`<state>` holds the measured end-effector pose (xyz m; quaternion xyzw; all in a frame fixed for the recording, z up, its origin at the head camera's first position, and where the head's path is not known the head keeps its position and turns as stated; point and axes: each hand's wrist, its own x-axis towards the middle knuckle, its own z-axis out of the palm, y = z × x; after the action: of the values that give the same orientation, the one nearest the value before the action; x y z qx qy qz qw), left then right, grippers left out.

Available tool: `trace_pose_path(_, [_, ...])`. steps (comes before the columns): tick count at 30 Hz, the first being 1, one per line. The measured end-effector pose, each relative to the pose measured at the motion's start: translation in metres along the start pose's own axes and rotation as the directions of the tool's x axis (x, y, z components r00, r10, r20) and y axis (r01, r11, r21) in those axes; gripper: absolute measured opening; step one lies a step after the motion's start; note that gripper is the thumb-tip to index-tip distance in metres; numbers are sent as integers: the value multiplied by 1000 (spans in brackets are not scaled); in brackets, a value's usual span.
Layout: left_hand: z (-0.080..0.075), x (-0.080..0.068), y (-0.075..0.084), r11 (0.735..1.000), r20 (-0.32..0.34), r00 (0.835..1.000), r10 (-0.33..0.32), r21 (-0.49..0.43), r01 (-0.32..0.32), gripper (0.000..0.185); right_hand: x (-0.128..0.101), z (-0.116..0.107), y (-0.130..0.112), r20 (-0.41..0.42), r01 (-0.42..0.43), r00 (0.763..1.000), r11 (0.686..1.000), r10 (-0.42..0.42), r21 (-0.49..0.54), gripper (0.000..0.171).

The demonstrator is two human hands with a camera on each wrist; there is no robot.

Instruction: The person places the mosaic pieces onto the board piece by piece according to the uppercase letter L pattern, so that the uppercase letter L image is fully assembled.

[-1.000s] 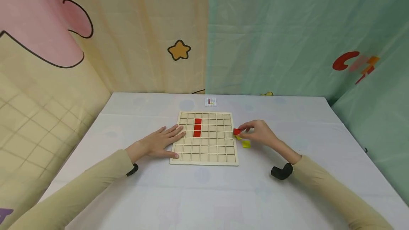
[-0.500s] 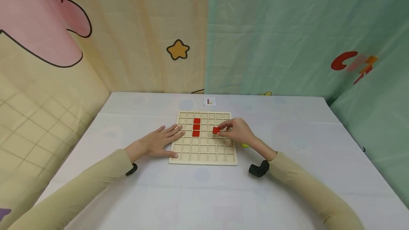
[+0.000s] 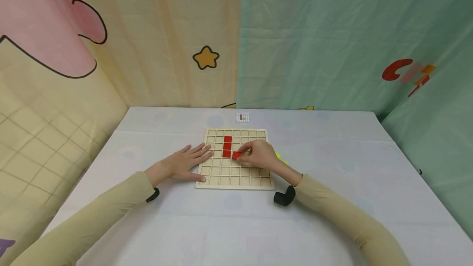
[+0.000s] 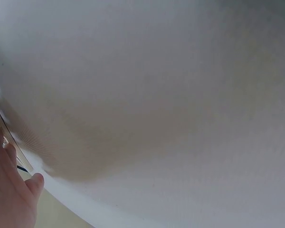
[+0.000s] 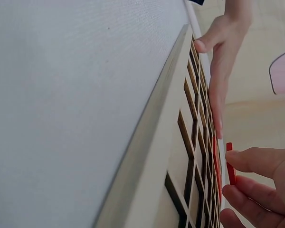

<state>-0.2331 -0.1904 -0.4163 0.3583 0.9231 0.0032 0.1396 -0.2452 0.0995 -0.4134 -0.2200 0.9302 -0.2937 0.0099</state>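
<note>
From the head view, a red tile (image 3: pixel 236 155) is pinched in the right hand (image 3: pixel 258 155) over the wooden grid board (image 3: pixel 236 182), just right of three set red tiles (image 3: pixel 227 146), while the left hand (image 3: pixel 184 163) is laid flat with fingers spread on the board's left edge, all on a white table (image 3: pixel 236 225) backed by printed curtains (image 3: pixel 332 40); from the left wrist only blurred tabletop (image 4: pixel 156 95) is shown; from the right wrist the tile (image 5: pixel 230 164) is seen nipped edge-on between fingertips (image 5: pixel 247 159).

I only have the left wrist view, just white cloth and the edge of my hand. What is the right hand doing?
Observer: The right hand pinches a red square tile over the wooden grid board.
Operator: Are other tiles already placed?
Observer: Three red tiles sit in one column; the held tile is beside the lowest one.
Operator: Is it seated in a cell?
Observer: No. In the right wrist view the tile stands tilted on edge between the fingertips.
Operator: And my left hand?
Observer: The left hand rests flat on the board's left edge.
</note>
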Motion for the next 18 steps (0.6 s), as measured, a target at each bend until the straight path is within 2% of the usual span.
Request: trace_pose_path(18, [-1,1,-2,1000,16,1000,2,6,-3,91,7,17,-20,53,19,998,1000,-20,12,26])
